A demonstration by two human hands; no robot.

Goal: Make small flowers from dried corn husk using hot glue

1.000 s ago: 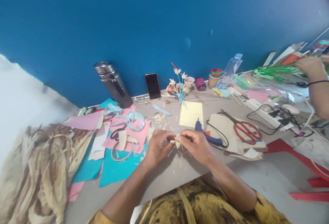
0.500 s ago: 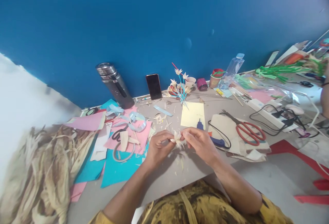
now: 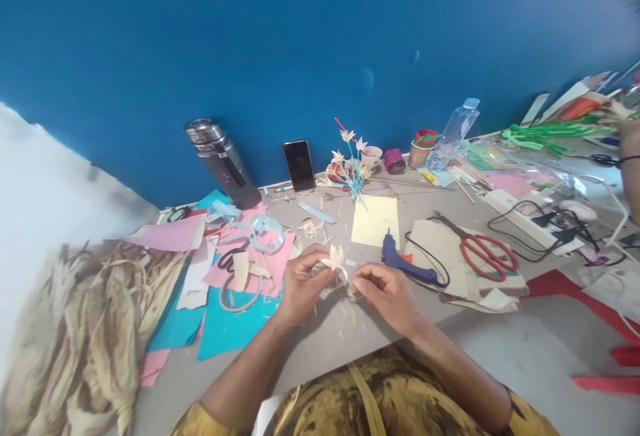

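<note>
Left hand pinches a small cream husk flower above the table's near edge; right hand pinches its lower end. Probably light, brittle: hold the base, not the petals.

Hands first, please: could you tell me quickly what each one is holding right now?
Left hand: closed on the small husk flower.
Right hand: fingers pinched beside the flower's base; contents cannot be told.

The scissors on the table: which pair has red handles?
The red-handled scissors lie right of the blue glue gun. The other scissors, left on pink paper, have black handles.
</note>
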